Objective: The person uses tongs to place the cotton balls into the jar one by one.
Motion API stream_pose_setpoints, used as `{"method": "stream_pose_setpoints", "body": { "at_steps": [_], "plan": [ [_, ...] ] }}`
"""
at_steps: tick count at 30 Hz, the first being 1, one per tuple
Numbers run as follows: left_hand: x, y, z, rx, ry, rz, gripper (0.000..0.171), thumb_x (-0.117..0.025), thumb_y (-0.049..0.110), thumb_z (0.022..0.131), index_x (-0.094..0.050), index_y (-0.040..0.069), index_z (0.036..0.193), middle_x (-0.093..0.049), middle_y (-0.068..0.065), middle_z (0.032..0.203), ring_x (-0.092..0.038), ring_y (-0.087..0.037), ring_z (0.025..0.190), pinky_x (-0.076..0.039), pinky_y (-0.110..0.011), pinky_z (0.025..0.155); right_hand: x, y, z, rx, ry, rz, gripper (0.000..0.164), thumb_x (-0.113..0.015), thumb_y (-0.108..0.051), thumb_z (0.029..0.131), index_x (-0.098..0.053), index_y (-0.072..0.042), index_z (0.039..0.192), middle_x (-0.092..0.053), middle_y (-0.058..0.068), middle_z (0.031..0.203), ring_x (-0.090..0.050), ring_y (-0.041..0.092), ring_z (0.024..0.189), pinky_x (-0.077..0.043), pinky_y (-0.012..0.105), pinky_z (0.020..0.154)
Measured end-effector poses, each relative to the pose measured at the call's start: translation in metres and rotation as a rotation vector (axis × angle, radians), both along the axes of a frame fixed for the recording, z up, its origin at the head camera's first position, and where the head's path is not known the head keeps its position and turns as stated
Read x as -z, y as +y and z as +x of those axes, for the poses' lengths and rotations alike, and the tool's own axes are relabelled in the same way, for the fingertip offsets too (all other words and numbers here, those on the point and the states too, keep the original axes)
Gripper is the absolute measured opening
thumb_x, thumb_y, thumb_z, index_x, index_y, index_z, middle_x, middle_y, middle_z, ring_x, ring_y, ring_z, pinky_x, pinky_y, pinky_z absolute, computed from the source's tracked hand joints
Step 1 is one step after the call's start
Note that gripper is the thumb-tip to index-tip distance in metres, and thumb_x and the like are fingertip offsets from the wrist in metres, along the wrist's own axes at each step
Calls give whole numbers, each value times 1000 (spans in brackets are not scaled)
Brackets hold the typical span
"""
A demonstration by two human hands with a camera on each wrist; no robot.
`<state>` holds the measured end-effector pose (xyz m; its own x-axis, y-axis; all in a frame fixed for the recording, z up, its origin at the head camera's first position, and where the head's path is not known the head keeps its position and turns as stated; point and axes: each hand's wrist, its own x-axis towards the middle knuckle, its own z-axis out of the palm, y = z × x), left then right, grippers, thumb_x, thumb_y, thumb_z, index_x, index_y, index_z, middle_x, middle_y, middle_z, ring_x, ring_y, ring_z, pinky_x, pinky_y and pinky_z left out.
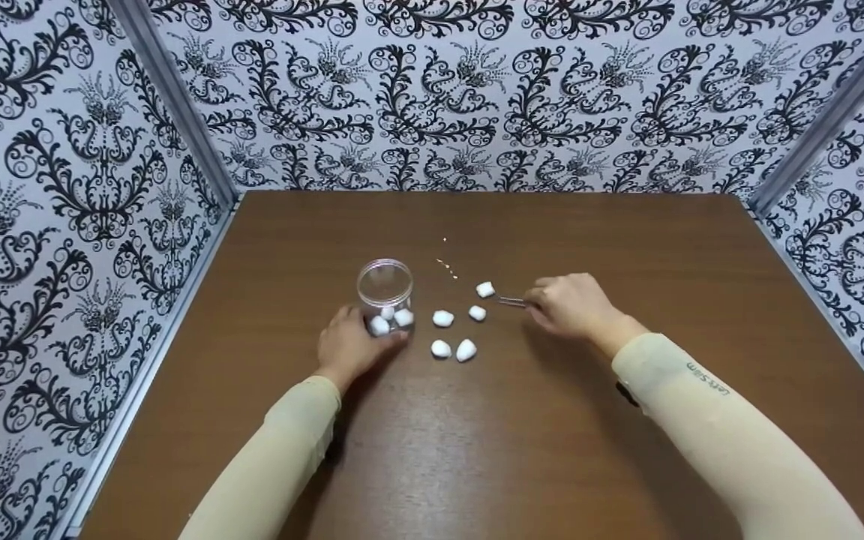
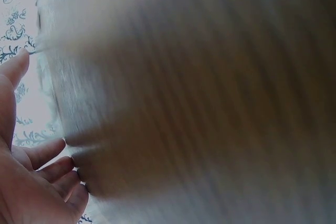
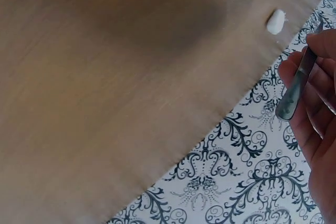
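Head: high, facing forward-down, farthest; counter [image 1: 432, 450] central. Left wrist: close; left hand [image 2: 37, 192], left edge. Right wrist: close; right hand [image 3: 323, 153], right edge; tweezers [image 3: 298, 87], white balls [image 3: 275, 22] shared with head.

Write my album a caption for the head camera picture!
Left hand holding a clear jar, right hand holding tweezers, five white balls between.

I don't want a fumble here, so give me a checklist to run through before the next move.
1. Left hand holding the jar: ok, low on its side.
2. Right hand holding the tweezers: ok.
3. White ball in the tweezers: not ok; a gap shows between tips and nearest ball.
4. Room in the jar: ok; the balls inside lie low.
5. Jar mouth uncovered: cannot tell; a clear lid might not show.
6. Table clean: cannot tell; pale specks could be crumbs or light.
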<state>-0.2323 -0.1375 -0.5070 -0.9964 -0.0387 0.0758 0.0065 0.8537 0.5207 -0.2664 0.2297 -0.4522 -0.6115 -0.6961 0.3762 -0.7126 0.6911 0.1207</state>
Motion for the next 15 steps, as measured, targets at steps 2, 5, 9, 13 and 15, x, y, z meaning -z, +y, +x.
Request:
{"method": "stream_pose_setpoints", "body": {
  "at_steps": [2, 5, 9, 13, 15],
  "plan": [
    [0, 0, 0, -1, 0, -1, 87, -78, 66, 71, -62, 0, 126, -59, -15, 124, -55, -35, 117, -40, -54, 97, 1, 1, 1, 8, -13, 11, 5, -73, -19, 82, -73, -13, 81, -62, -1, 74, -58, 22, 54, -44, 44, 44],
    [0, 0, 0, 1, 0, 3, 86, -78, 66, 71, -62, 1, 125, -59, -14, 125, -55, -35, 117, -40, -53, 98, 3, 2, 2, 18, -29, 29, 7, -72, -19, 83, -71, -13, 79, -61, -1, 73, -57, 21, 53, -44, 45, 45],
    [-1, 0, 0, -2, -6, 2, 86, -78, 66, 72, -62, 1, 126, -58, -14, 127, -55, -35, 118, -40, -52, 98, 4, 1, 3, 28, -27, 36, 13, -72, -19, 83, -65, -12, 74, -58, 0, 69, -54, 23, 51, -43, 46, 44],
    [-1, 0, 0, -4, -7, -4, 87, -78, 65, 72, -61, 0, 127, -58, -15, 127, -54, -36, 118, -40, -53, 98, 5, -2, 3, 22, -21, 36, 14, -73, -19, 82, -65, -11, 74, -57, 1, 69, -53, 23, 51, -43, 46, 45],
    [-1, 0, 0, -3, -6, -3, 87, -78, 65, 72, -61, 0, 127, -58, -15, 127, -54, -36, 118, -40, -53, 98, 5, -3, 3, 19, -21, 38, 13, -73, -19, 82, -65, -11, 74, -58, 1, 69, -54, 24, 51, -43, 46, 45]
  ]
}}
